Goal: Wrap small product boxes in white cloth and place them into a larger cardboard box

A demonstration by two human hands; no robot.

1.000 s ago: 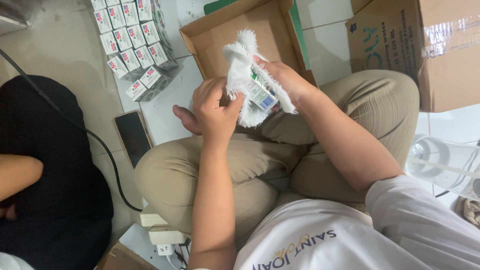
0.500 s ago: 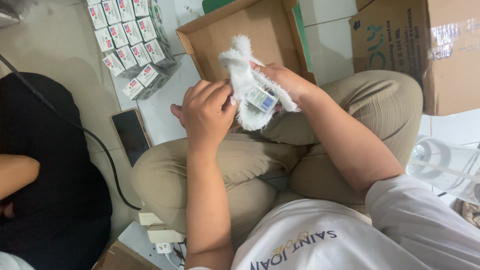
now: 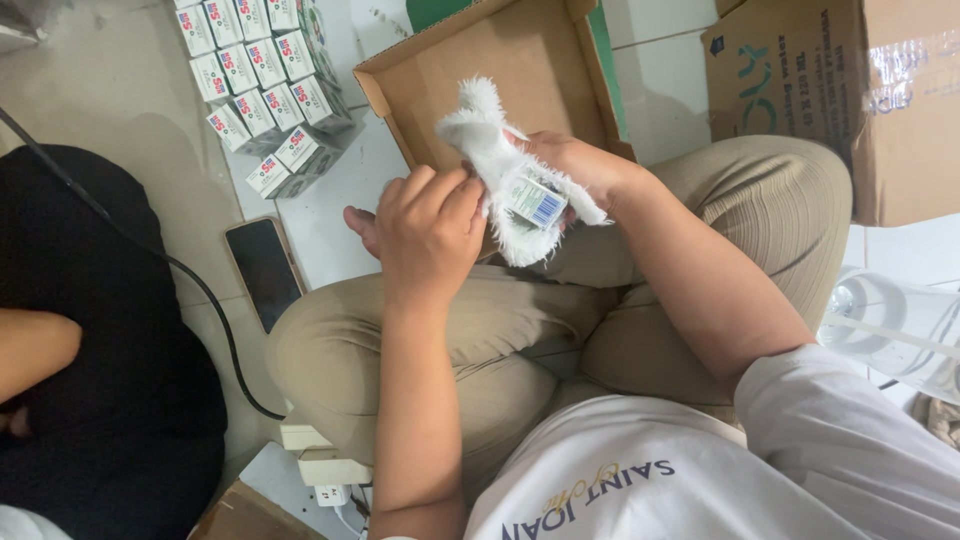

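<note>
I sit cross-legged on the floor. My right hand holds a small white box wrapped in a frayed white cloth. My left hand presses its fingers against the cloth at the box's left side. Both hands hover over my lap, just in front of an open, shallow cardboard tray.
Several small white boxes stand in rows on the floor at upper left. A dark phone lies beside my left knee, with a black cable near it. A large cardboard carton stands at upper right. Another person in black sits at left.
My left hand has shifted slightly over the cloth, and the cloth-wrapped box has turned a little in my right hand. The camera view has drifted slightly.
</note>
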